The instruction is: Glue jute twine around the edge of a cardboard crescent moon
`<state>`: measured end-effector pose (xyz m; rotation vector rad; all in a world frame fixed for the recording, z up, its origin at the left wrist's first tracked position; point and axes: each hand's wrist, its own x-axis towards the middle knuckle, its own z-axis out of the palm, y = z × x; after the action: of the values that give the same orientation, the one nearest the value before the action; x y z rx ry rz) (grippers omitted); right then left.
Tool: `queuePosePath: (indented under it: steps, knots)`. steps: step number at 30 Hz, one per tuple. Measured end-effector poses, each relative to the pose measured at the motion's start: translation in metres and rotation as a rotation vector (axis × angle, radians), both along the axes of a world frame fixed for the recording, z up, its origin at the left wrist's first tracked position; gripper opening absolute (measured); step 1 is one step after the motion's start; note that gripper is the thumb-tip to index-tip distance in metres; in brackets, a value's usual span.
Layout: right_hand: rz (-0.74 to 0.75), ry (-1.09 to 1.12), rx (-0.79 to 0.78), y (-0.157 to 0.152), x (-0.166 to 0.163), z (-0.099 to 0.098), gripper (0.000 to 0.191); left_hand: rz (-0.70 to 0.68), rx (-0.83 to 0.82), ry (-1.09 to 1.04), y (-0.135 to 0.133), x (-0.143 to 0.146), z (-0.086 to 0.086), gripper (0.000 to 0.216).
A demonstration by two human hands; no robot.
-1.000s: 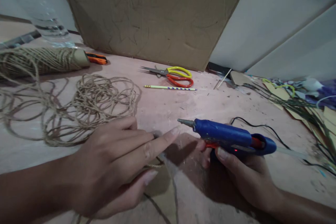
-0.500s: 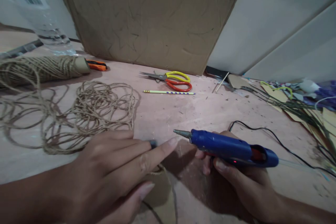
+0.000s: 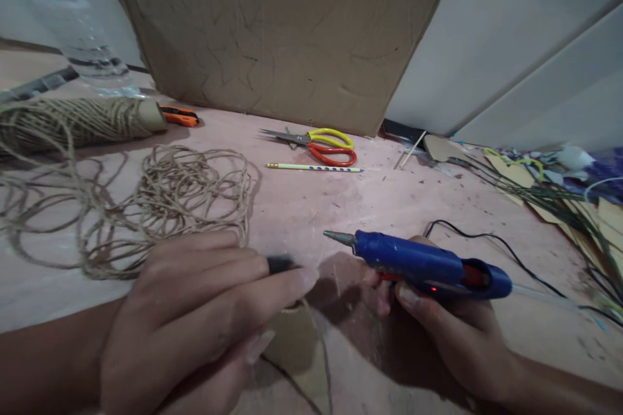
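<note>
My right hand (image 3: 438,318) is wrapped round a blue hot glue gun (image 3: 409,259); its metal nozzle points left and a small red light glows on its side. My left hand (image 3: 209,311) is closed, with its fingers bent over the top of a piece of cardboard (image 3: 296,343) and the thumb at its near side. The left index fingertip is just below and left of the nozzle, apart from it. Twine (image 3: 324,350) runs along the cardboard's edge. A dark patch (image 3: 280,264) shows beyond the left fingers; I cannot tell what it is.
Loose twine (image 3: 195,188) lies tangled beside a twine roll (image 3: 87,120) and an orange cutter (image 3: 180,115). Scissors (image 3: 326,146) and a pencil (image 3: 311,168) lie ahead. Behind stands a cardboard sheet (image 3: 272,32), with a bottle (image 3: 92,45) at left. The glue gun's cord (image 3: 496,240) trails right.
My left hand has shifted slightly left, its index finger drawing back from the nozzle and bending. More of the dark patch shows. My right hand keeps the glue gun nearly in place.
</note>
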<state>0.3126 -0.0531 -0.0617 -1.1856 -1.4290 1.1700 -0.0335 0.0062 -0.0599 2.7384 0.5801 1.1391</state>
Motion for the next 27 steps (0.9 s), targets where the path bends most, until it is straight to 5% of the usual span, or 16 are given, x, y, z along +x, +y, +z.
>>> queuePosePath:
  steps: [5, 16, 27]
  knots:
    - [0.026, -0.083, 0.106, 0.002, 0.001, 0.001, 0.019, 0.125, 0.005, 0.126, -0.001, -0.002, 0.024, 0.045]
    - [0.083, -0.121, 0.175, 0.003, 0.005, 0.005, 0.009, 0.020, 0.007, 0.195, 0.006, -0.006, 0.023, 0.057]
    - [0.106, -0.096, 0.153, -0.001, 0.012, -0.002, 0.022, 0.052, 0.023, 0.190, 0.002, -0.008, 0.021, 0.061]
